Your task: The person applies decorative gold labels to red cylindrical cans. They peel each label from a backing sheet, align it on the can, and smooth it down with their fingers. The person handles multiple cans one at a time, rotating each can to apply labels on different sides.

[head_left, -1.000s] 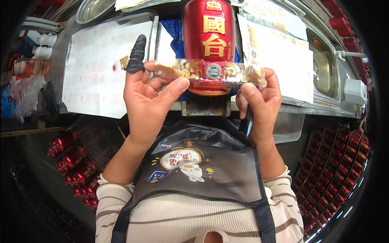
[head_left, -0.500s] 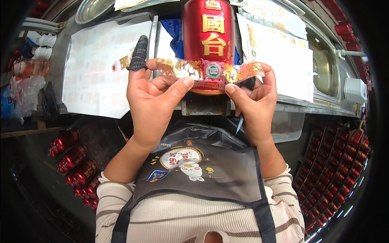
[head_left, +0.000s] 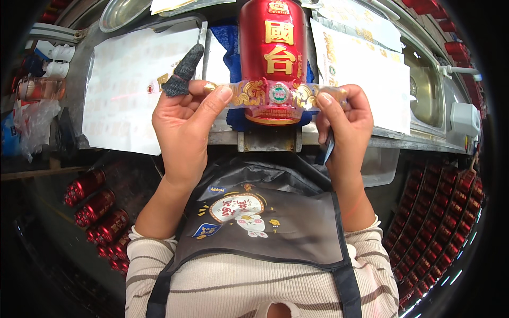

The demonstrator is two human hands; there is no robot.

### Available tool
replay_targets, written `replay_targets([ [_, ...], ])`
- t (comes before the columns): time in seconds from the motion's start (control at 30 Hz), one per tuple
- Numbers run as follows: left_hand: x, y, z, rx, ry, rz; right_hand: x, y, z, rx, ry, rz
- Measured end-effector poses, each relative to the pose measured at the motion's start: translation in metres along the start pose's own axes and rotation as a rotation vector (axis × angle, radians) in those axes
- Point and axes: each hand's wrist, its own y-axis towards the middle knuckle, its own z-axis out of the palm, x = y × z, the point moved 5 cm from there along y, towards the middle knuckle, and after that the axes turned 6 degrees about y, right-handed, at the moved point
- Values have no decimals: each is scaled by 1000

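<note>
A red bottle (head_left: 257, 53) with raised gold characters lies at the middle of the bench. Across its lower end stretches a clear decal strip (head_left: 238, 95) with gold patterns and a round green-and-white emblem. My left hand (head_left: 180, 127) pinches the strip's left end between thumb and finger. A dark knitted finger sleeve (head_left: 185, 70) sticks up from one of its fingers. My right hand (head_left: 350, 124) pinches the right end. A thin blue-grey tool (head_left: 327, 147) of unclear kind is also tucked in its fingers. Whether the strip fully touches the bottle I cannot tell.
White decal sheets lie either side, one left (head_left: 122, 100) and one right (head_left: 366, 74). A blue cloth (head_left: 228, 47) is under the bottle. A metal sink (head_left: 424, 85) is at right. Red bottles stand in rows low at left (head_left: 95, 206) and right (head_left: 435, 222).
My hands have moved apart, with both thumbs shifted outward along the strip, so more of it shows over the bottle. The tool in my right hand has changed angle.
</note>
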Motion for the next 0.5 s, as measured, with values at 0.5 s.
replay_targets([
  [0.5,-24,-20,-9,39,19,86,10,-20,-6,75,-69,-194],
])
